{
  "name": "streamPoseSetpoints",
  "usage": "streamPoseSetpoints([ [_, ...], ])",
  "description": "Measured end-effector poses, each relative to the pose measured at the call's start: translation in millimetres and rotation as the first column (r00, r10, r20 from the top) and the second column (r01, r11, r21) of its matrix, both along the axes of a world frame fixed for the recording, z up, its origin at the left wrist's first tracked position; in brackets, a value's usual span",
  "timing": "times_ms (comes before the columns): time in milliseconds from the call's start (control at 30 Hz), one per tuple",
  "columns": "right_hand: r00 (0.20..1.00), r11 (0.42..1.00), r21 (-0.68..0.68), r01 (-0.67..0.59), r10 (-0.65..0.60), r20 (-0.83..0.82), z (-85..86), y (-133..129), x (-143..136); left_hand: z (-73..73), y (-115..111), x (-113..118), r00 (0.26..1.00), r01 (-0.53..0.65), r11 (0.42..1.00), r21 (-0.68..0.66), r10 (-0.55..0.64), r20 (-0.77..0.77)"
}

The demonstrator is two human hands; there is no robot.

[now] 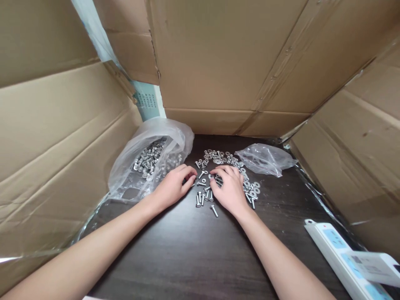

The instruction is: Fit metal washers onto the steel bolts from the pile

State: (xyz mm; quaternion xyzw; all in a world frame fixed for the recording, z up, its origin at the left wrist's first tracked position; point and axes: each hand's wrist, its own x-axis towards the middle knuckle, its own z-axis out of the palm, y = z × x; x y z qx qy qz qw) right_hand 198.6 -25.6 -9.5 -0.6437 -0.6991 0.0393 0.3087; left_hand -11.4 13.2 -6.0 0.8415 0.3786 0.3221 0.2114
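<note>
Several loose bolts (214, 211) and washers (256, 186) lie scattered on the dark table between and around my hands. My left hand (178, 183) is at the left edge of the pile, fingers curled and thumb near the fingertips; a bolt end shows by the thumb, but what the fingers hold is hard to make out. Over the middle of the pile is my right hand (228, 185), its fingers bent down among the bolts, thumb and index finger apart. Beside my left hand, an open clear plastic bag (178, 129) holds many bolts with hardware on them (148, 160).
A crumpled clear plastic bag (265, 160) lies behind the pile to the right. A white power strip (337, 254) with a pale object (371, 266) on it is at the lower right. Cardboard walls (225, 54) surround the dark tabletop (175, 258) at the back and sides.
</note>
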Motion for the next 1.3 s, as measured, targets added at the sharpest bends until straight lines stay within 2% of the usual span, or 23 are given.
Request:
streamPoseSetpoints([
  [267,0.999,0.999,-0.037,-0.038,0.039,0.035,0.8,-1.2,-2.3,0.0,-1.5,0.2,1.0,0.02,1.0,0.023,-0.019,-0.006],
  [667,0.996,0.993,0.081,-0.09,0.088,0.024,-0.5,-0.9,-1.1,1.1,-1.5,0.6,0.999,0.032,0.999,0.0,-0.032,-0.034],
  [767,0.995,0.987,0.129,-0.101,0.098,0.024,1.7,-1.7,-1.9,2.9,-2.3,1.0,1.0,0.023,1.0,0.0,-0.023,0.003],
  [833,0.992,0.976,0.181,-0.121,0.124,-0.008,4.8,-3.2,-4.2,4.4,-1.5,1.2,0.999,0.02,0.999,0.041,-0.022,0.045],
  [933,0.975,0.95,0.282,-0.134,0.177,-0.134,9.7,-6.1,-9.5,7.4,0.9,1.7,0.993,0.009,0.992,0.125,-0.023,0.112],
  [1033,0.944,0.936,0.327,-0.133,0.22,-0.246,12.8,-8.5,-13.8,10.7,0.5,2.7,0.985,0.0,0.983,0.184,-0.031,0.168],
  [1200,0.917,0.922,0.37,-0.116,0.243,-0.317,15.7,-10.2,-14.6,14.2,-9.6,5.6,0.975,0.132,0.961,0.243,-0.171,0.143],
  [1300,0.906,0.914,0.377,-0.151,0.281,-0.318,16.7,-10.7,-15.4,13.4,-13.8,7.1,0.971,0.186,0.954,0.235,-0.216,0.107],
])
